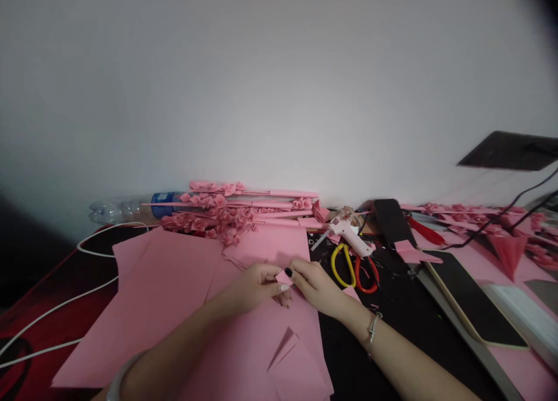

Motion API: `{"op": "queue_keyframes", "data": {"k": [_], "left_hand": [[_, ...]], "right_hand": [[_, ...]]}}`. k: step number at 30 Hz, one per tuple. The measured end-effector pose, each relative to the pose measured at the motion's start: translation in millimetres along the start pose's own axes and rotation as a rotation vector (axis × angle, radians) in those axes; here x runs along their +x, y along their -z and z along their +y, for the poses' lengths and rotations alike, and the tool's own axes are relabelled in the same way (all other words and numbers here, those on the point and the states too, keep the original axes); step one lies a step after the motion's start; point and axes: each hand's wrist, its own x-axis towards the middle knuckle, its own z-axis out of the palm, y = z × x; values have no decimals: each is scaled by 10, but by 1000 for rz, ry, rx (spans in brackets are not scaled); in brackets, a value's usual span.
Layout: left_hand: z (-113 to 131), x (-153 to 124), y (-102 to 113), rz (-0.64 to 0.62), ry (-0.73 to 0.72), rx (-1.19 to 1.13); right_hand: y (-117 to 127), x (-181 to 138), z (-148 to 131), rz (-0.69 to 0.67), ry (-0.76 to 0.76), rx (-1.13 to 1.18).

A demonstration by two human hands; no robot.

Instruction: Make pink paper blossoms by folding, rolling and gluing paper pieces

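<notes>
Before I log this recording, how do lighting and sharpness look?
Head view: soft light, wall brightest around its middle, upper right corner dark; head view: bottle label lettering too soft to read, right hand clear enough to show its dark thumbnail.

The head camera is looking forward and down over the left hand point(253, 287) and right hand point(316, 287), facing a nearby wall point(279, 93).

Dim, diffuse light greys the wall point(279, 99), upper-right corner black.
</notes>
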Motion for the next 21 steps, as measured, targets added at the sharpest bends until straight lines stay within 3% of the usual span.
{"op": "queue_keyframes", "data": {"k": [6,21], "left_hand": [[7,4,-4,1,25,-18],[12,23,-26,4,73,-41]], "right_hand": [[-17,-4,9,19,42,-53],[-45,-6,-16,37,-22,-5]]}}
